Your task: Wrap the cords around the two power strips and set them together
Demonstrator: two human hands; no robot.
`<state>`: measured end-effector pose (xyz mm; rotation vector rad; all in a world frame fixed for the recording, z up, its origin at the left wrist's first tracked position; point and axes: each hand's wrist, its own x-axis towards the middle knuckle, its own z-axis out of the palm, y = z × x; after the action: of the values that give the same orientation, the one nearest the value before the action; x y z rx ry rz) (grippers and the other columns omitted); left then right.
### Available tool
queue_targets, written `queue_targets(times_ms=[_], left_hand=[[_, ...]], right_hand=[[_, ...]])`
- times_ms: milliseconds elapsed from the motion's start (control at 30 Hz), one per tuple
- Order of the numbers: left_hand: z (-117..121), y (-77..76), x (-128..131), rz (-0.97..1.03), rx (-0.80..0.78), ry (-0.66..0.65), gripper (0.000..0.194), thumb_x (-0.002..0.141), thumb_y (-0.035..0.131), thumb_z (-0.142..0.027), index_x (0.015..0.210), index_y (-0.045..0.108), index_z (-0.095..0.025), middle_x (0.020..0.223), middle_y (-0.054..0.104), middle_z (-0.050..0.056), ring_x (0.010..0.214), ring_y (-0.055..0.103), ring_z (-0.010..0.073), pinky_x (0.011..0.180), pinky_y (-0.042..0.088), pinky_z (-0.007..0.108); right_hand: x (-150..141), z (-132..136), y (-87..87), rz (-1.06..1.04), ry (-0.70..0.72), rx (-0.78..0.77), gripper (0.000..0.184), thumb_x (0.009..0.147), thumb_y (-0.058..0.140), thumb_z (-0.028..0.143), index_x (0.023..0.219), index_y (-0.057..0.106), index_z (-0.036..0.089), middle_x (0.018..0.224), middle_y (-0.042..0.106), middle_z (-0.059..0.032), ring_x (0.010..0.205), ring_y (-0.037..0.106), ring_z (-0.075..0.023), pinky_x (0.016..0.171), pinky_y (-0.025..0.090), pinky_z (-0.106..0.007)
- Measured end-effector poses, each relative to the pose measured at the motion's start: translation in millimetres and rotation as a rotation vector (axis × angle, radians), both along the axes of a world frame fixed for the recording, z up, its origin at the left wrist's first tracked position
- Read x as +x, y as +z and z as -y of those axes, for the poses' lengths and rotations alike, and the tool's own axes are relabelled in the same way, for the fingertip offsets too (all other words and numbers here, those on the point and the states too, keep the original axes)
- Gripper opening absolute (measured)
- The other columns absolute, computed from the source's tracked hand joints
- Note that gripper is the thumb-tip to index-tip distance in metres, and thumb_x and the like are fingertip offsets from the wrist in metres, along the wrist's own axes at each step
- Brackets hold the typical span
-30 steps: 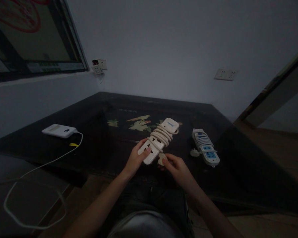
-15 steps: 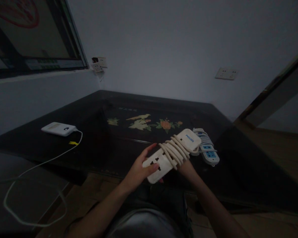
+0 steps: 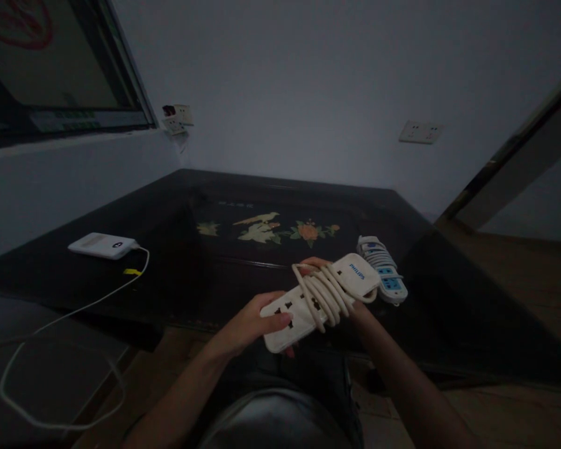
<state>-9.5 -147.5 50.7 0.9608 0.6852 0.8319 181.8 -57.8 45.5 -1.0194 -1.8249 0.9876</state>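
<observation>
A white power strip [image 3: 280,321] with PHILIPS lettering is held tilted over the table's near edge. Its off-white cord [image 3: 325,296] is wound round the middle, with one loop standing loose on the far side. My left hand [image 3: 255,321] grips the near end, thumb across the sockets. My right hand [image 3: 315,263] reaches behind the strip, its fingers curled at the loose cord loop; most of this hand is hidden. Just beyond the strip's plug end lies a second power strip [image 3: 386,271], white with blue sockets and a grey cord wrapped round it.
The dark table [image 3: 168,206] has a painted bird and flowers. A white power bank [image 3: 103,245] lies at the left, its white cable [image 3: 93,302] hanging over the edge. Wall sockets [image 3: 421,132] are on the back wall, with others [image 3: 177,118] by the window.
My right hand's fingers have come up behind the strip, and a cord loop has lifted loose there. The strip has shifted slightly down and left. The view has turned a little right.
</observation>
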Motion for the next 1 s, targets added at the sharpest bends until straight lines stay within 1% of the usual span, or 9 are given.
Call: queue_targets(times_ms=[100, 233, 333, 467, 667, 767, 833, 900, 1000], left_hand=[[3, 1.9, 3, 0.093, -0.088, -0.127, 0.064, 0.06, 0.083, -0.038, 0.114, 0.062, -0.012, 0.082, 0.068, 0.007, 0.057, 0.064, 0.0149, 0.05, 0.053, 0.023], [8, -2.3, 14, 0.267, -0.177, -0.245, 0.075, 0.055, 0.086, -0.035, 0.122, 0.058, -0.017, 0.089, 0.069, 0.009, 0.061, 0.066, 0.0162, 0.052, 0.053, 0.023], [8, -5.7, 17, 0.283, -0.173, -0.292, 0.07, 0.057, 0.085, -0.037, 0.117, 0.059, -0.013, 0.08, 0.069, 0.008, 0.056, 0.066, 0.0166, 0.046, 0.05, 0.021], [5, -5.8, 15, 0.23, -0.15, -0.32, 0.057, 0.064, 0.081, -0.04, 0.107, 0.063, -0.008, 0.074, 0.068, 0.009, 0.053, 0.065, 0.016, 0.047, 0.05, 0.022], [13, -8.4, 27, 0.199, -0.225, -0.328, 0.054, 0.056, 0.084, -0.035, 0.102, 0.067, -0.012, 0.08, 0.069, 0.007, 0.062, 0.065, 0.0165, 0.054, 0.05, 0.023], [23, 2.0, 25, 0.098, -0.203, -0.206, 0.058, 0.049, 0.088, -0.031, 0.101, 0.068, -0.015, 0.082, 0.068, 0.004, 0.067, 0.063, 0.0141, 0.059, 0.049, 0.022], [29, 17.3, 19, 0.011, -0.077, -0.117, 0.058, 0.051, 0.088, -0.033, 0.103, 0.068, -0.017, 0.086, 0.068, 0.003, 0.07, 0.061, 0.0132, 0.06, 0.047, 0.02], [34, 33.6, 12, -0.007, 0.074, -0.115, 0.059, 0.059, 0.083, -0.042, 0.109, 0.066, -0.017, 0.088, 0.068, 0.006, 0.071, 0.062, 0.0166, 0.062, 0.049, 0.024], [36, 46.0, 8, 0.022, 0.145, -0.057, 0.06, 0.065, 0.077, -0.049, 0.113, 0.063, -0.017, 0.083, 0.068, 0.007, 0.061, 0.062, 0.0171, 0.058, 0.051, 0.028]], right_hand=[[-19, 10, 10.4, 0.005, 0.133, -0.114, 0.024, 0.08, 0.06, 0.04, 0.088, 0.07, 0.02, 0.081, 0.069, -0.0034, 0.076, 0.064, -0.0183, 0.069, 0.052, -0.029], [-36, 16, 10.4, -0.009, 0.329, -0.231, 0.029, 0.079, 0.061, 0.044, 0.089, 0.068, 0.018, 0.068, 0.063, 0.0002, 0.064, 0.059, -0.0147, 0.058, 0.048, -0.024], [-37, 10, 12.7, -0.069, 0.248, -0.178, 0.027, 0.077, 0.062, 0.045, 0.084, 0.066, 0.019, 0.065, 0.06, 0.0015, 0.061, 0.057, -0.0133, 0.057, 0.046, -0.023], [-29, -2, 28.6, -0.163, 0.111, -0.068, 0.028, 0.075, 0.063, 0.045, 0.083, 0.065, 0.019, 0.067, 0.06, 0.0007, 0.061, 0.057, -0.0139, 0.058, 0.046, -0.025], [-48, -4, 46.4, -0.161, 0.352, -0.005, 0.028, 0.078, 0.063, 0.044, 0.086, 0.067, 0.018, 0.08, 0.065, -0.0022, 0.068, 0.059, -0.0141, 0.067, 0.048, -0.026], [-58, -4, 41.0, -0.199, 0.515, -0.049, 0.03, 0.077, 0.063, 0.046, 0.087, 0.068, 0.018, 0.083, 0.066, -0.0026, 0.07, 0.061, -0.0139, 0.068, 0.049, -0.026], [-56, -6, 33.5, -0.196, 0.542, -0.079, 0.031, 0.077, 0.063, 0.047, 0.087, 0.068, 0.018, 0.079, 0.066, -0.0022, 0.068, 0.061, -0.014, 0.067, 0.049, -0.027], [-43, -6, 25.2, -0.136, 0.478, -0.08, 0.029, 0.078, 0.063, 0.045, 0.087, 0.068, 0.018, 0.078, 0.066, -0.0025, 0.07, 0.062, -0.0152, 0.067, 0.05, -0.027], [-12, -5, 15.6, -0.011, 0.286, -0.021, 0.026, 0.081, 0.06, 0.041, 0.09, 0.069, 0.018, 0.08, 0.069, -0.0046, 0.075, 0.064, -0.0179, 0.069, 0.052, -0.03]])
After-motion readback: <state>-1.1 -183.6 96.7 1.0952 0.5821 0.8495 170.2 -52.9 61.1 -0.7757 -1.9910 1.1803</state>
